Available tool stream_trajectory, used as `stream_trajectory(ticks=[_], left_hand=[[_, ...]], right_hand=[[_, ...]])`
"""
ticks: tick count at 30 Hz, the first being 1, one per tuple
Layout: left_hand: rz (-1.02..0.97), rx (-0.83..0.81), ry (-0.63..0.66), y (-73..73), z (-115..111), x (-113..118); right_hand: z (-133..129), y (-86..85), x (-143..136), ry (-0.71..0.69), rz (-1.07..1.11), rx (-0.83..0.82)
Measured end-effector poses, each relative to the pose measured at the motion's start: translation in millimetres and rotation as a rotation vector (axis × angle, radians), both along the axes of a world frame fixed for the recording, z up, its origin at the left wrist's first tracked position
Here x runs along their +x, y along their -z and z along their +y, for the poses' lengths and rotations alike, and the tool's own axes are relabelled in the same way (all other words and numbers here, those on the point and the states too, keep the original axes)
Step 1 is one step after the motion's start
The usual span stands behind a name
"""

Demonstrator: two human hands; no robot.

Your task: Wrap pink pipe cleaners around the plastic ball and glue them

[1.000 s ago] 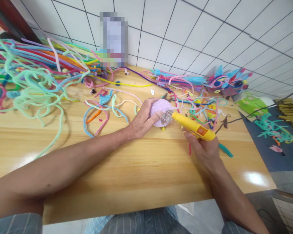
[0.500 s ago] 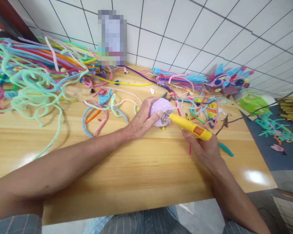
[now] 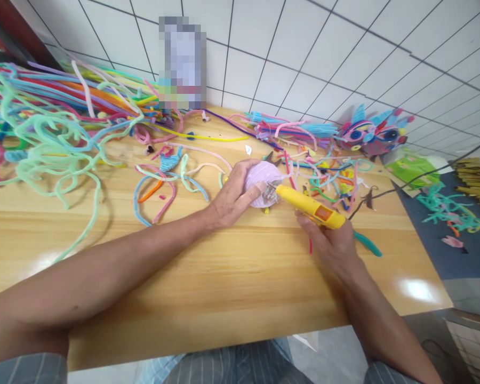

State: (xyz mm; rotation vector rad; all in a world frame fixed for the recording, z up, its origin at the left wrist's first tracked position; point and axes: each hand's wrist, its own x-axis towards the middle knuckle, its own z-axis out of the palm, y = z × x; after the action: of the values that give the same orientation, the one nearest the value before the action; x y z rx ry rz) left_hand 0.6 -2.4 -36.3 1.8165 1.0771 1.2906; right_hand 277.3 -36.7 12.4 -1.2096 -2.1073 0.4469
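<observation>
My left hand (image 3: 237, 193) is closed round a ball wrapped in lilac pipe cleaner (image 3: 264, 175), its thumb across the near side. A clear, unwrapped patch of the ball shows on the right, and a loose lilac end sticks out there. My right hand (image 3: 331, 240) grips a yellow hot glue gun (image 3: 310, 205) by its handle. The metal nozzle points left and is at the clear patch; whether it touches cannot be told. Behind the ball are the dark jaws of pliers (image 3: 272, 158). A teal handle (image 3: 368, 244) shows beyond my right hand.
Tangled mint pipe cleaners (image 3: 60, 133) and a bundle of many colours lie left. Scattered pieces (image 3: 336, 178) lie right of the ball. A figure with big eyes (image 3: 372, 133) stands by the tiled wall. A dark cord (image 3: 436, 173) crosses the table's right edge.
Hardly anything differs. The ball, both hands and the glue gun hold nearly the same places, with the whole view shifted very slightly left.
</observation>
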Motion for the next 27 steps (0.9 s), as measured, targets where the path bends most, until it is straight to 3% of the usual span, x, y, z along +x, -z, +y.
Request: stream_trajectory(ticks=[27], left_hand=[[0.002, -0.011, -0.014, 1.1, 0.2, 0.8]], right_hand=[[-0.5, 1.6, -0.3, 0.017, 0.043, -0.025]])
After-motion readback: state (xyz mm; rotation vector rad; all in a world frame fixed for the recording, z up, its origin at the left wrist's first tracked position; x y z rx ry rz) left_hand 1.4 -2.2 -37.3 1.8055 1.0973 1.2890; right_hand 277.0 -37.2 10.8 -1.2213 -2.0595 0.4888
